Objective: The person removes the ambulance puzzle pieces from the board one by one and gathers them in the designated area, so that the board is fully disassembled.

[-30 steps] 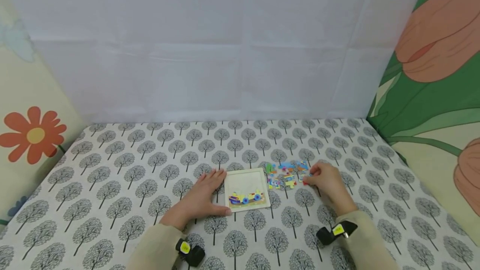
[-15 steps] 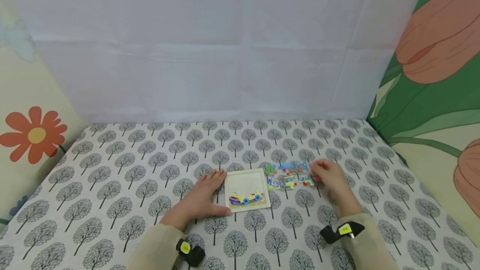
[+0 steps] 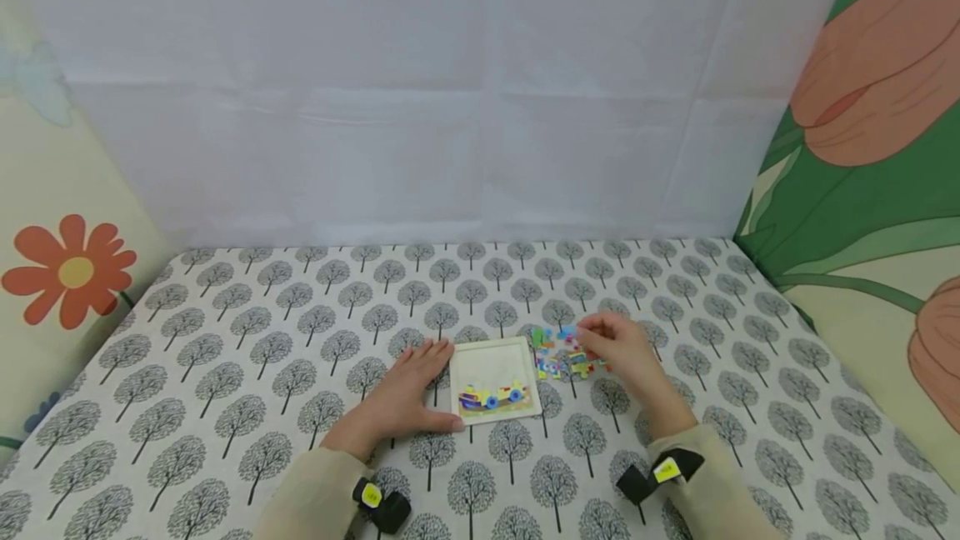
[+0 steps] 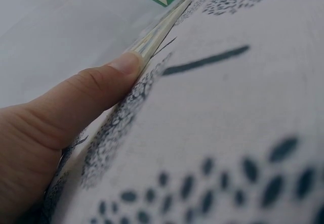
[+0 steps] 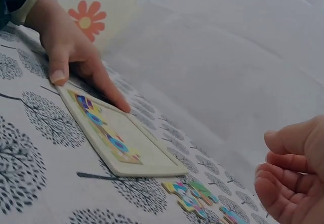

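Observation:
A white-rimmed puzzle tray (image 3: pixel 495 344) lies on the tree-print cloth, its lower part filled with a yellow and blue vehicle picture. At its left side rests my left hand (image 3: pixel 408 390), thumb at the near corner and straight fingers at the far one. The left thumb (image 4: pixel 101 80) presses the tray's edge in the left wrist view. To the right lie loose jigsaw pieces (image 3: pixel 551 367) in bright colours. My right hand (image 3: pixel 626 357) is over them, hiding some. In the right wrist view its fingers (image 5: pixel 273 183) are loosely curled, thumb a little apart, and nothing shows between them.
The patterned tablecloth (image 3: pixel 247 373) spreads on all sides of the tray. Behind stands a white sheet (image 3: pixel 450 107), with flower-print panels left and right (image 3: pixel 885 107). Each wrist carries a black camera mount (image 3: pixel 382 507).
My right hand drew back from the right end of the pieces, then moved left over them, and now covers part of the pile. The left hand and tray stayed put.

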